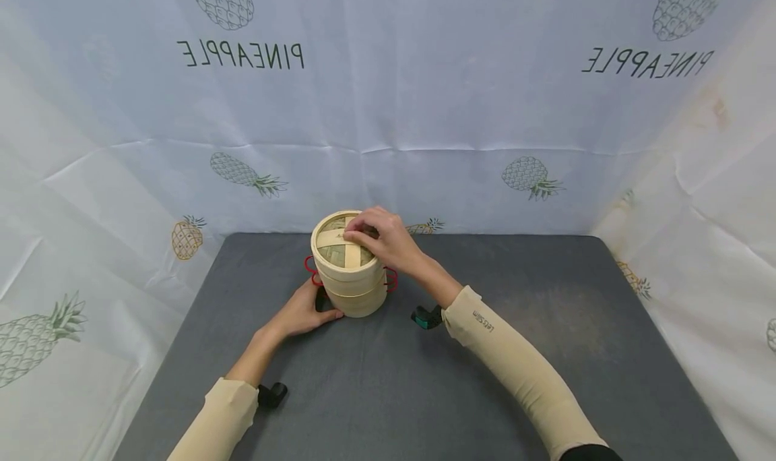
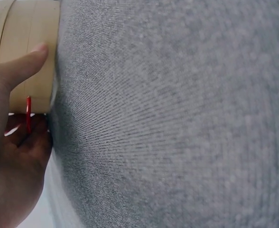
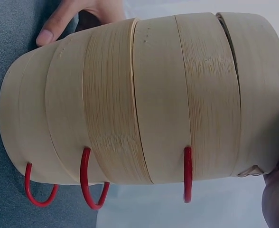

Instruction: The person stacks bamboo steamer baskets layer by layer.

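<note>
We find a stacked bamboo steamer (image 1: 349, 264) standing upright on the grey table (image 1: 545, 353), directly between the two hands. The right hand (image 1: 383, 238) lies on top of it, fingers curled over the woven lid (image 1: 343, 247) and pinching its crossed band; the lid sits just beneath the fingertips. The left hand (image 1: 301, 313) rests on the table at the foot of the stack, its thumb pressed straight against the lowest tier's wall and the other fingers loosely bent near a red wire handle (image 2: 28, 114), gripping nothing that we can confirm.

The right wrist view shows several tiers with a visible seam under the lid, and red wire handles (image 3: 93, 183) along one side, below that hand.

We judge the stack light and stiff but loosely nested: tiers may slide or separate if lifted by the lid alone. The bamboo is dry, not slippery, and thin-walled. Sound holds are the lid band above and the wire handles or lowest wall below
</note>
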{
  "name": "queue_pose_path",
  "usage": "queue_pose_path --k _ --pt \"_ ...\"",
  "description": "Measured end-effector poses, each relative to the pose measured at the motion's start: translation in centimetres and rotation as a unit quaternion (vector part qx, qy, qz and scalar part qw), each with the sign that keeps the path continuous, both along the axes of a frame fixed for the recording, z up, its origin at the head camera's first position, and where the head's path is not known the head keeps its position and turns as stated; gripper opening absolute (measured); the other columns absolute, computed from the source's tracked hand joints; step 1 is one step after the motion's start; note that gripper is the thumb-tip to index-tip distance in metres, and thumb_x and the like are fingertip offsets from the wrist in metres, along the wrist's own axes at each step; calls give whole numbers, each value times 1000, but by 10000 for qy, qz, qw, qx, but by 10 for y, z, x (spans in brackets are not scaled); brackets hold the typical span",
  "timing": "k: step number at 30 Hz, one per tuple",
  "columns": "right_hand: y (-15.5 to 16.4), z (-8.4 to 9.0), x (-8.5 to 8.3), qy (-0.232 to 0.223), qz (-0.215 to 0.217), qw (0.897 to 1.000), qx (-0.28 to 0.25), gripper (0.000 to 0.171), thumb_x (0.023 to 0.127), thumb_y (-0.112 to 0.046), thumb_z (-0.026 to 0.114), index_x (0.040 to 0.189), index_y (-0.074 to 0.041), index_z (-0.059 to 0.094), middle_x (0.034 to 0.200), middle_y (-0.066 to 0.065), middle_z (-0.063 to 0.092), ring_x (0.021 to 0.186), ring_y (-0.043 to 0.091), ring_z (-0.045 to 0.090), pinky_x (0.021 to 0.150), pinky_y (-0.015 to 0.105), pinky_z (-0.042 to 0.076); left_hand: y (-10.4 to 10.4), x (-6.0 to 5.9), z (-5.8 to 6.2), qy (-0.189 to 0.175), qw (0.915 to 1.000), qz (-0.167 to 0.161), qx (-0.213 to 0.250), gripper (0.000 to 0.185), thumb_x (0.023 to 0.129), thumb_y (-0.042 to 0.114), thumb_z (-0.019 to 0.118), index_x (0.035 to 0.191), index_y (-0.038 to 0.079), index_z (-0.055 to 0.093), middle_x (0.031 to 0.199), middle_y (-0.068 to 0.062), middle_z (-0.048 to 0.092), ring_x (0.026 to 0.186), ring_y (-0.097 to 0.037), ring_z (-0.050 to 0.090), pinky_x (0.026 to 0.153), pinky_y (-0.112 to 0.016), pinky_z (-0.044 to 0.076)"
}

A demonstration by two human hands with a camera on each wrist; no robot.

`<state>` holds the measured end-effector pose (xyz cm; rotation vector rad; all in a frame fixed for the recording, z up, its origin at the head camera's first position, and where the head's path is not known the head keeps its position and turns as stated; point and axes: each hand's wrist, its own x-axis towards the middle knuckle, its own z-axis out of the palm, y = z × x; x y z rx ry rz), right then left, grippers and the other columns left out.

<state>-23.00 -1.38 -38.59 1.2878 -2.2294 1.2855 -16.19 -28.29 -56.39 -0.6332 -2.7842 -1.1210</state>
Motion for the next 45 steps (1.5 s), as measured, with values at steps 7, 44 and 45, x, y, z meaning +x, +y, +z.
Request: queue_pose_path --k 7,44,45 --pt "-1 -3 -2 106 -18 9999 -16 11 97 -16 81 105 -8 81 99 7 79 100 23 68 90 37 56 17 18 41 -366 9992 167 20 80 89 27 92 153 5 49 138 -16 64 118 -29 69 100 -53 57" --pt "-1 1 2 140 14 9999 -99 11 96 -14 82 105 -7 82 102 9 81 101 25 70 90 36 58 12 16 24 82 9995 -23 304 86 90 41 89 157 8 46 140 -19 62 113 -28 68 91 -42 58" --pt "-1 1 2 164 10 9998 -103 10 96 -14 82 105 -8 82 102 9 81 101 25 70 89 36 58 11 16 23 83 9995 -8 294 85 90 42 89 157 9 47 139 -17 62 113 -26 68 91 -40 58"
